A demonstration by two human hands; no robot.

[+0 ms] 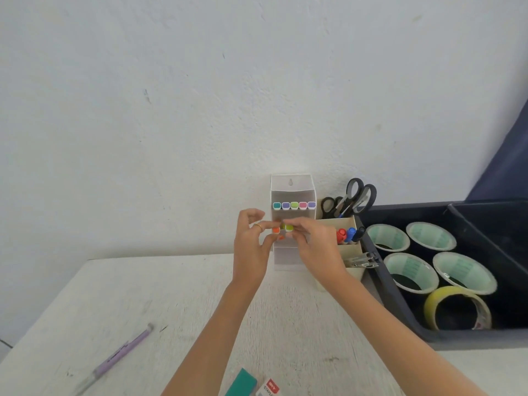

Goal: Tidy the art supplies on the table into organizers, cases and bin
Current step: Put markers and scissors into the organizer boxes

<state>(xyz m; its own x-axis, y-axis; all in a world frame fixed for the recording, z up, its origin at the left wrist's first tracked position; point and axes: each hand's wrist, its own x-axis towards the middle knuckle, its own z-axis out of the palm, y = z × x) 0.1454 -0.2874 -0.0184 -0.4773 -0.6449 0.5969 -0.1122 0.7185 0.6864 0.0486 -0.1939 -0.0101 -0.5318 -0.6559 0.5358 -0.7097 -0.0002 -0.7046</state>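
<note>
A white tiered marker organizer (291,184) stands against the wall at the table's far edge. Its upper tier holds several markers (294,206) with coloured caps in a row. At the middle tier, my left hand (251,247) pinches an orange-capped marker (276,230), and my right hand (314,244) pinches a green-capped marker (289,227) beside it. Both hands meet in front of that tier and hide part of it. A purple pen (120,355) lies on the table at the near left.
A beige desk organizer (350,224) right of the white one holds scissors (354,198), red, blue and black markers and a stapler. A dark bin (400,310) at the right holds several tape rolls. A teal item (243,381) and a staples box (268,388) lie at the near edge.
</note>
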